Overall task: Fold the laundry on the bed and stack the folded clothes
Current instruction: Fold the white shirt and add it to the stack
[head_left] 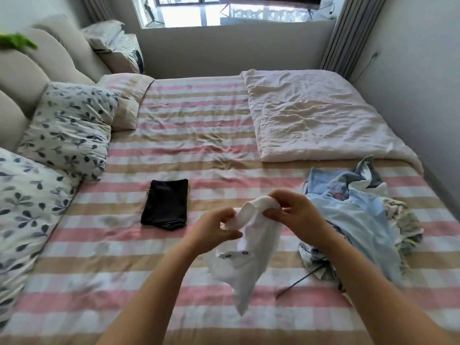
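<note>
A small white garment [245, 260] with two dark snap rings hangs in the air above the striped bed [189, 135]. My left hand [214, 230] pinches its upper left edge. My right hand [296, 212] grips the bunched top of the same garment. A folded black piece [165, 204] lies flat on the bed to the left of my hands. A loose pile of unfolded laundry [353, 220], mostly light blue with printed fabric, sits on the right side of the bed beside my right forearm.
Floral pillows [67, 125] line the left side against a beige headboard [37, 70]. A folded pale quilt [313, 115] covers the far right of the bed. A thin dark rod [298, 282] pokes out from under the pile. A wall runs along the right.
</note>
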